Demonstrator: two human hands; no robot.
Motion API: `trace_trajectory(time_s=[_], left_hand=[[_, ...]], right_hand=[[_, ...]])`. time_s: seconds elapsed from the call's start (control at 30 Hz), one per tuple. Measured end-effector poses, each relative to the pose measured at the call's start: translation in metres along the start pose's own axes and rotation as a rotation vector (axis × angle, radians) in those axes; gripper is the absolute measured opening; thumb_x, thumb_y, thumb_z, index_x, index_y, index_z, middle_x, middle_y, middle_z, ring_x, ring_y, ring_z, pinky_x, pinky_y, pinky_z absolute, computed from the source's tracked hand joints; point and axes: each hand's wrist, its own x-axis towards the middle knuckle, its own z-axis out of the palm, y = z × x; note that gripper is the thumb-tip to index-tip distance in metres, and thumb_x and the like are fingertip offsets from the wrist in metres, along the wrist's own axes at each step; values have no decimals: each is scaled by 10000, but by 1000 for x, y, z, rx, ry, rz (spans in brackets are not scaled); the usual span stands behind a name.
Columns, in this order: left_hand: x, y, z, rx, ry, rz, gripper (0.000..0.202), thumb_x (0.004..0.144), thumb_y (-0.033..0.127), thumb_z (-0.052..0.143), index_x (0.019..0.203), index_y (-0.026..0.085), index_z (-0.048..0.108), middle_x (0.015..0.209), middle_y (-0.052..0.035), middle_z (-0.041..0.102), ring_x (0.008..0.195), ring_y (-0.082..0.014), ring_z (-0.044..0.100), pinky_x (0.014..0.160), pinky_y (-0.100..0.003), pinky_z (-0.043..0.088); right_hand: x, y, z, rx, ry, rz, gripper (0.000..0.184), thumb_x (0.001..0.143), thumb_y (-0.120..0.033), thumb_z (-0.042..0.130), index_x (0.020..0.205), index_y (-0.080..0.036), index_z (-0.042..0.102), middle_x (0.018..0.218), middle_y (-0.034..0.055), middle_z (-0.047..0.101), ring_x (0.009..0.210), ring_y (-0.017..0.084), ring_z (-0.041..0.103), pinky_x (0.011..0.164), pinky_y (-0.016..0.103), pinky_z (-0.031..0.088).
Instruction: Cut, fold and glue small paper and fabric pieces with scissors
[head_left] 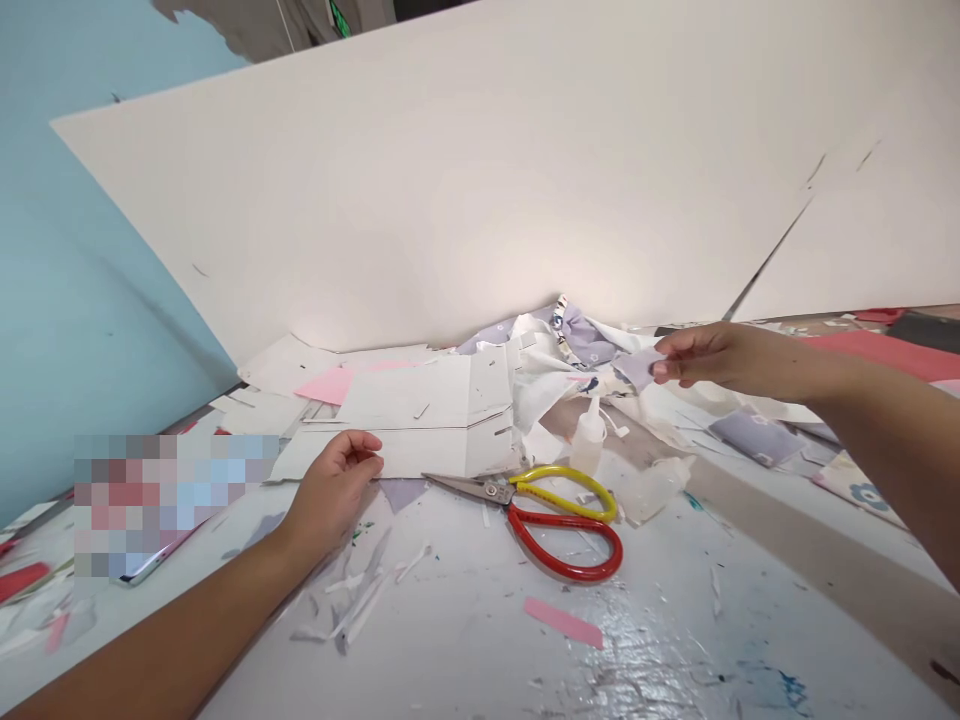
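Observation:
My left hand (337,490) rests at the front edge of a white cardboard sheet (409,445), its fingers loosely bent and the thumb a little apart from the forefinger. Between thumb and fingers, my right hand (727,362) pinches a small lavender scrap (636,368), held above the pile at the back. Large scissors (517,490) with one yellow and one red handle lie between my hands, blades slightly parted and pointing left. A clear glue bottle (589,438) with a nozzle stands behind the scissors.
A big white panel (480,180) leans upright at the back. Crumpled fabric (577,335) is heaped before it. A phone (161,560), partly blurred out, lies at left. A pink strip (562,622) and paper scraps (367,590) lie in front; red sheets (892,352) lie far right.

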Motion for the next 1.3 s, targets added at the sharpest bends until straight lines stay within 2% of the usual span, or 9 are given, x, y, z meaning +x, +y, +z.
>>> trace_trajectory(time_s=[0.07, 0.13, 0.37, 0.6, 0.77, 0.9, 1.0, 1.17, 1.3], left_hand=[[-2, 2, 0, 15, -10, 5, 190, 634, 298, 588, 794, 215, 529, 709, 24, 511, 630, -115, 471, 560, -219, 378], [-4, 3, 1, 17, -26, 13, 193, 638, 304, 584, 799, 213, 527, 719, 19, 509, 645, -123, 479, 556, -223, 377], [-6, 3, 2, -10, -24, 1, 201, 624, 316, 596, 786, 218, 530, 703, 18, 510, 576, -118, 471, 490, -219, 365], [-7, 2, 3, 45, -31, 58, 170, 640, 306, 580, 783, 220, 545, 725, 6, 528, 627, -138, 490, 530, -242, 385], [-10, 12, -2, 154, -50, 101, 160, 659, 342, 562, 786, 245, 560, 752, 13, 540, 613, -136, 478, 530, -242, 369], [-10, 44, -2, 264, -160, 210, 171, 656, 360, 570, 784, 247, 579, 823, -10, 577, 683, -168, 506, 595, -270, 392], [-7, 83, 19, 320, -258, 356, 168, 677, 328, 550, 829, 265, 582, 923, -9, 583, 759, -179, 516, 682, -301, 399], [16, 143, 85, 25, -296, 644, 445, 645, 279, 608, 1079, 260, 512, 1182, -40, 488, 1039, -223, 458, 795, -304, 367], [39, 159, 112, 8, -377, 668, 206, 652, 281, 613, 826, 184, 560, 721, 6, 539, 641, -121, 485, 569, -240, 352]], right_hand=[[1, -2, 2, 105, -34, 7, 306, 707, -506, 546, 792, -220, 617, 847, 32, 613, 790, 160, 532, 700, 283, 402], [-1, -7, 5, 180, 88, 8, 311, 717, -501, 539, 813, -214, 611, 922, 44, 606, 836, 169, 517, 739, 306, 386], [-9, -29, 17, 323, 379, 5, 258, 748, -454, 516, 737, -202, 571, 853, 27, 573, 749, 141, 519, 681, 289, 374], [-7, -32, 18, 275, 380, 23, 263, 770, -446, 486, 696, -203, 557, 538, -28, 423, 504, 93, 378, 499, 264, 299], [-12, -46, 17, 300, 333, -74, 243, 798, -390, 466, 713, -184, 562, 748, 30, 583, 638, 104, 483, 583, 245, 377], [-3, -65, 16, 337, 271, -202, 195, 798, -350, 477, 773, -184, 577, 764, 27, 604, 665, 109, 515, 587, 237, 400], [7, -85, 18, 305, 267, -259, 173, 779, -336, 505, 727, -191, 583, 646, -4, 566, 571, 95, 476, 546, 234, 378], [18, -112, 25, 271, 188, -377, 173, 736, -361, 548, 695, -198, 591, 612, -16, 497, 523, 90, 414, 479, 222, 316], [23, -106, 28, 371, 50, -384, 192, 742, -371, 523, 683, -191, 553, 644, -15, 500, 556, 92, 424, 505, 216, 329]])
